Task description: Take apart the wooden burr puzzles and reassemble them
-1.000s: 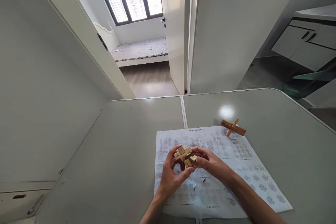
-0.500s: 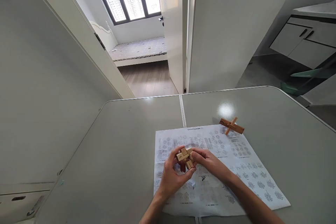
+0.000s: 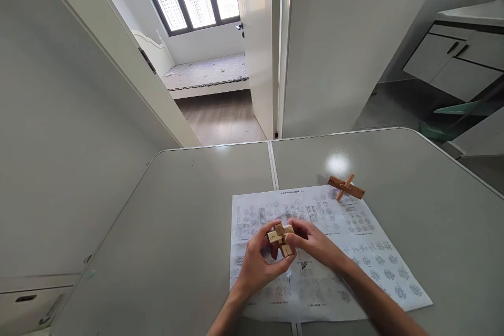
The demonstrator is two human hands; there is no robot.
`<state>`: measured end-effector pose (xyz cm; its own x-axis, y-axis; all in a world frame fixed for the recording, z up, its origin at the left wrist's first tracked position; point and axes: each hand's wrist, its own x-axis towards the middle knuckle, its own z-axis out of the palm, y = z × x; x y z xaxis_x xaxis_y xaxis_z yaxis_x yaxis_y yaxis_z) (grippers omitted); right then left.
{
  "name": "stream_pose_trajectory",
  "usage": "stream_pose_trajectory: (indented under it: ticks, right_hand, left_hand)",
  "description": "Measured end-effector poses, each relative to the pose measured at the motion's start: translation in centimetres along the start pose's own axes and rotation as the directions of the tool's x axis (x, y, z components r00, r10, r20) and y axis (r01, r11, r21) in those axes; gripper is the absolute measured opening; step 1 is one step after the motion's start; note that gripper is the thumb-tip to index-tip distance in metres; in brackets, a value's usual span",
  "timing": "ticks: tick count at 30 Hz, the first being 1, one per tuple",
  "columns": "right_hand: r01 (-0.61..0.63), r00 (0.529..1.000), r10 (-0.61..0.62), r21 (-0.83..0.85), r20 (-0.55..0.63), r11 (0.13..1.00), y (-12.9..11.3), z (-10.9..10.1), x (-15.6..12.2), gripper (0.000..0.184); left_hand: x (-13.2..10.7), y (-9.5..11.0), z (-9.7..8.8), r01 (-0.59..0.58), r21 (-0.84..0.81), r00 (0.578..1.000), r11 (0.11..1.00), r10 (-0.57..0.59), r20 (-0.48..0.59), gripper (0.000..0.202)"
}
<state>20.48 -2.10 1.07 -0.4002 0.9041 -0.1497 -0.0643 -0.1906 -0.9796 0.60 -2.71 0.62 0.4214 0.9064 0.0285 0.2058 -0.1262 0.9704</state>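
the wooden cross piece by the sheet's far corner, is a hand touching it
No, the wooden cross piece lies alone; both hands hold the wooden puzzle.

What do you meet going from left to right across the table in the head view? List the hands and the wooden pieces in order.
Left hand → wooden puzzle held between both hands → right hand → crossed wooden pieces lying at the instruction sheet's far right corner.
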Motion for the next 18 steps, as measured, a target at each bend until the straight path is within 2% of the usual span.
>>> stream_pose_trajectory:
  ticks: [4, 8, 13, 15, 18]
  right_hand:
    - [-0.001, 0.997, -0.002, 0.04, 0.071, 0.999, 0.3, 0.0, 0.0, 0.042]
    - [0.022, 0.998, -0.023, 0.015, 0.063, 1.0, 0.9, -0.1, 0.0, 0.047]
    - [0.044, 0.998, -0.048, 0.095, 0.039, 0.995, 1.1, 0.2, 0.1, 0.059]
    - [0.034, 0.998, -0.04, 0.124, 0.05, 0.992, 1.1, 0.5, 0.2, 0.056]
    - [0.058, 0.998, -0.06, 0.074, 0.033, 0.996, 1.3, 0.8, 0.3, 0.044]
  left_hand:
    - [0.1, -0.1, 0.1, -0.043, 0.063, 0.999, 0.997, 0.044, -0.011, 0.068]
    - [0.1, -0.2, 0.0, -0.039, 0.084, 0.999, 0.996, 0.04, -0.002, 0.072]
    - [0.2, 0.1, -0.5, 0.022, -0.048, 0.998, 0.999, -0.025, -0.058, 0.068]
    - [0.2, 0.2, -0.7, 0.054, -0.105, 0.996, 0.993, -0.061, -0.067, 0.067]
    - [0.2, 0.2, -0.7, 0.067, -0.16, 0.995, 0.985, -0.077, -0.058, 0.067]
